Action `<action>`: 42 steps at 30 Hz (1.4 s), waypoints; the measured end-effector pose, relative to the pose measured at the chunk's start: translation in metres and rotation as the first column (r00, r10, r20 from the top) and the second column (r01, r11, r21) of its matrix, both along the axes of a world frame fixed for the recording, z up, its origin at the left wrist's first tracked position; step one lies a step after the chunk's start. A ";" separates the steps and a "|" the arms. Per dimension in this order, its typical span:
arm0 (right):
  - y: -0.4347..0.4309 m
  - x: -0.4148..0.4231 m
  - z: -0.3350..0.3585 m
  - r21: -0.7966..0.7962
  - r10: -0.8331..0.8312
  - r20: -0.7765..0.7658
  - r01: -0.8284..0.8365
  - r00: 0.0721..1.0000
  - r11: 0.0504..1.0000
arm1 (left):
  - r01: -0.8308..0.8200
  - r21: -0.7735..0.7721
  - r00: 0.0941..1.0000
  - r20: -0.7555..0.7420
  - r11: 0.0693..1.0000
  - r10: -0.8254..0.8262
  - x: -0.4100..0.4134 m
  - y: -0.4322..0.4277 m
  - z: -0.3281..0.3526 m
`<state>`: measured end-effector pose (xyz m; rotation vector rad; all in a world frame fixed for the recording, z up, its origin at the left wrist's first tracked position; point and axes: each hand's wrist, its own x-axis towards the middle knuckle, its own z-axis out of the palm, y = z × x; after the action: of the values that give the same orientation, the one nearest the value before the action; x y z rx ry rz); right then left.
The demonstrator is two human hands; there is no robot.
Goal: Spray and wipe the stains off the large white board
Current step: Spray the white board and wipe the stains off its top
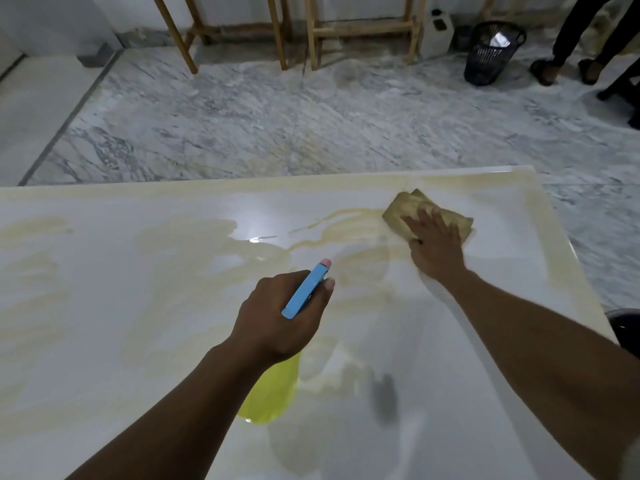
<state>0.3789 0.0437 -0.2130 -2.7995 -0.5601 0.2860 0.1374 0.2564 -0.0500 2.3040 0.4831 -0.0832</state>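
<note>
My left hand (277, 317) grips the spray bottle (303, 292) with the fingers curled around its neck. The blue head points toward 1 o'clock and the yellow body hangs below my palm, above the large white board (104, 393). My right hand (436, 244) lies at 1 o'clock with the fingers straight, and it presses flat on a brownish cloth (405, 207) near the far right corner of the board. Yellowish stains (207, 244) spread over the board from 9 to 12 o'clock. On the marble floor, far at 1 o'clock, stands a dark basket (491, 57).
</note>
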 end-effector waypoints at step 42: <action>0.081 0.051 0.113 0.181 -0.064 -0.205 0.103 0.977 0.978 | -0.099 0.032 0.994 0.038 0.995 0.098 -0.058 0.089 0.019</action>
<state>0.4302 0.1250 -0.1005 -2.5644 -0.3989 0.4619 0.0799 0.3459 -0.0308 2.3059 0.5830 0.0150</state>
